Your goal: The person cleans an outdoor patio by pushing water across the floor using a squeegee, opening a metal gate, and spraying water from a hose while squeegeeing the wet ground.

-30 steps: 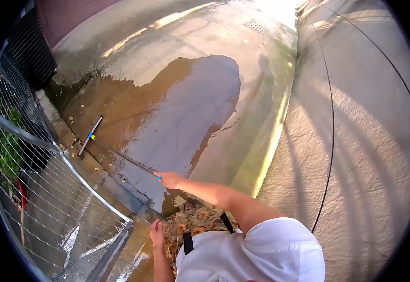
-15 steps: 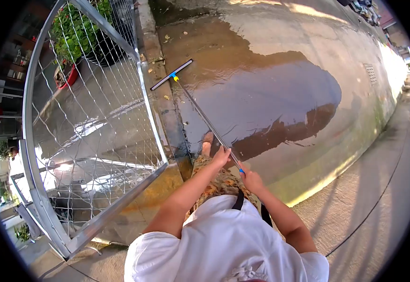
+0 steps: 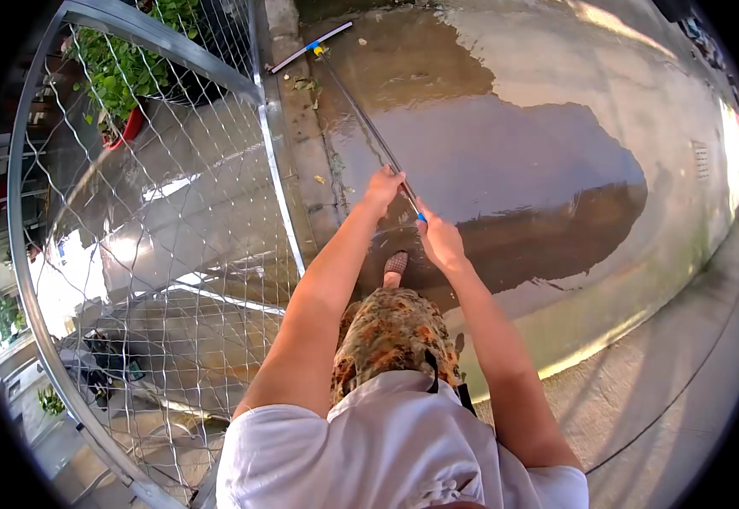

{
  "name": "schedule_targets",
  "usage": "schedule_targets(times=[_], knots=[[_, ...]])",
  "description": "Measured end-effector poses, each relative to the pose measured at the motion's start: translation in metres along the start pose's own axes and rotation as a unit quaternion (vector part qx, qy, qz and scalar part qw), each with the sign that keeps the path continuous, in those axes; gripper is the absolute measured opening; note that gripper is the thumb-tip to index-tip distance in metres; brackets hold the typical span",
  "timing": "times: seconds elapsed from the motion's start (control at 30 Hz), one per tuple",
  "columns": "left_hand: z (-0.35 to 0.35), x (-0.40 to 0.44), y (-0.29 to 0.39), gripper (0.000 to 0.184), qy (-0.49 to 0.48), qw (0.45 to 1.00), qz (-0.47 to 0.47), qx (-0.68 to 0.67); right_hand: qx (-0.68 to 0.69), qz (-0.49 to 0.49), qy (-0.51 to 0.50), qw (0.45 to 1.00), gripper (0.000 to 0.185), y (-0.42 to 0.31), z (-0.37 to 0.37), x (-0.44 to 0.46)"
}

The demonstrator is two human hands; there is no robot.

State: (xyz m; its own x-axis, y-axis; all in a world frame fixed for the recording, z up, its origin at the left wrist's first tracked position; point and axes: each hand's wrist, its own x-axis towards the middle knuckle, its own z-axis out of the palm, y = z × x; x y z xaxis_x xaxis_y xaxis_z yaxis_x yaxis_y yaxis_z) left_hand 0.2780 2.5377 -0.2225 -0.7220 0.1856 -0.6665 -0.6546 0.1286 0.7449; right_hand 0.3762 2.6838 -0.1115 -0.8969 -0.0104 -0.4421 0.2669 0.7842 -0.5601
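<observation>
A long-handled squeegee (image 3: 361, 112) reaches forward from my hands, its wide blade on the wet ground beside the low curb at the upper left. My left hand (image 3: 384, 186) is wrapped round the metal pole. Closer to my body, my right hand (image 3: 440, 239) grips the pole's end by its blue cap. A broad brown puddle (image 3: 505, 161) lies beyond and to the right of my hands. Some leaves (image 3: 306, 85) lie on the curb just below the blade.
A metal mesh gate (image 3: 281, 195) stands along the left, with a leafy plant (image 3: 123, 72) and a red pot (image 3: 128, 129) behind it. My foot in a patterned shoe (image 3: 395, 262) is at the puddle's near edge. A drain grate (image 3: 701, 159) sits at the right.
The view has turned toward the gate. My left hand has come onto the pole, which my right hand alone held at first. The blade has moved forward along the curb.
</observation>
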Motion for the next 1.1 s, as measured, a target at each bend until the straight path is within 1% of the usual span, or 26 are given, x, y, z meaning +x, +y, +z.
schedule_targets(times=[0.07,0.1,0.13,0.17,0.23,0.3,0.33,0.43,0.5,0.53,0.57,0.6,0.63,0.67,0.7,0.73,0.77,0.83,0.87,0.97,1.03,1.07,1.1], knots=[[0.022,-0.021,0.013,0.029,-0.029,0.999,0.001,0.019,-0.034,-0.008,0.020,0.999,0.047,0.015,-0.021,-0.029],[0.039,-0.040,0.009,0.031,-0.043,0.998,-0.001,0.035,-0.062,0.004,0.018,0.998,0.049,0.028,-0.028,-0.049],[0.060,-0.052,-0.010,0.034,-0.069,0.997,0.027,-0.032,-0.081,-0.001,0.020,0.997,0.049,0.036,-0.043,-0.075],[0.080,-0.074,-0.013,0.039,-0.091,0.995,0.019,-0.047,-0.103,0.019,-0.004,0.994,0.050,0.046,-0.055,-0.098],[0.114,-0.106,-0.034,0.043,-0.112,0.991,-0.012,-0.068,-0.064,0.038,-0.011,0.997,0.052,0.059,-0.073,-0.143],[0.131,-0.128,-0.035,0.046,-0.107,0.992,-0.060,-0.011,-0.062,0.069,-0.039,0.995,0.052,0.056,-0.076,-0.157],[0.134,-0.129,-0.035,0.044,-0.087,0.994,-0.063,-0.025,-0.062,0.087,-0.052,0.993,0.053,0.055,-0.078,-0.160],[0.114,-0.094,-0.036,0.042,-0.076,0.995,-0.066,-0.011,-0.052,0.090,-0.053,0.993,0.053,0.064,-0.049,-0.124],[0.087,-0.053,-0.028,0.038,-0.023,0.999,-0.025,0.038,-0.029,0.046,-0.019,0.998,0.054,0.047,-0.032,-0.073],[0.070,-0.030,-0.021,0.044,0.001,1.000,0.004,0.009,0.000,0.031,-0.008,0.999,0.053,0.042,-0.018,-0.041],[0.054,-0.024,0.018,0.054,0.073,0.995,-0.026,0.063,0.005,0.044,-0.011,0.999,0.053,0.022,-0.012,-0.010],[0.020,0.042,0.002,0.061,0.093,0.995,0.016,0.038,0.033,0.020,0.013,0.999,0.050,0.004,0.010,0.044],[0.006,0.056,0.015,0.060,0.101,0.993,0.012,0.065,0.037,0.034,0.004,0.999,0.048,-0.007,0.013,0.076],[0.000,0.076,0.008,0.059,0.131,0.987,0.075,0.053,0.039,0.049,-0.009,0.998,0.047,-0.014,0.012,0.093],[-0.003,0.067,0.018,0.059,0.117,0.990,0.072,0.026,0.074,0.041,-0.009,0.996,0.047,-0.017,0.010,0.101],[-0.004,0.048,0.045,0.059,0.102,0.992,0.070,-0.002,0.108,0.034,-0.009,0.994,0.047,-0.018,0.004,0.099],[-0.002,0.030,0.061,0.060,0.088,0.993,0.066,-0.032,0.096,0.020,-0.003,0.995,0.047,-0.017,-0.004,0.084],[0.009,0.000,0.058,0.062,0.057,0.995,0.028,-0.083,0.069,-0.014,0.011,0.997,0.048,-0.006,-0.031,0.044],[0.016,-0.016,0.053,0.063,0.042,0.993,0.012,-0.110,0.075,-0.009,0.006,0.997,0.048,0.006,-0.042,0.018],[0.046,-0.049,0.009,0.066,-0.016,0.989,-0.023,-0.146,0.089,-0.021,0.018,0.996,0.048,0.046,-0.073,-0.076],[0.074,-0.081,-0.011,0.066,-0.037,0.984,-0.040,-0.172,0.085,0.006,-0.020,0.996,0.047,0.077,-0.092,-0.142],[0.087,-0.098,-0.018,0.064,-0.045,0.979,-0.059,-0.189,0.063,0.044,-0.056,0.995,0.047,0.090,-0.099,-0.174],[0.101,-0.111,-0.030,0.056,-0.055,0.977,-0.066,-0.193,0.042,0.083,-0.090,0.992,0.048,0.103,-0.104,-0.207]])
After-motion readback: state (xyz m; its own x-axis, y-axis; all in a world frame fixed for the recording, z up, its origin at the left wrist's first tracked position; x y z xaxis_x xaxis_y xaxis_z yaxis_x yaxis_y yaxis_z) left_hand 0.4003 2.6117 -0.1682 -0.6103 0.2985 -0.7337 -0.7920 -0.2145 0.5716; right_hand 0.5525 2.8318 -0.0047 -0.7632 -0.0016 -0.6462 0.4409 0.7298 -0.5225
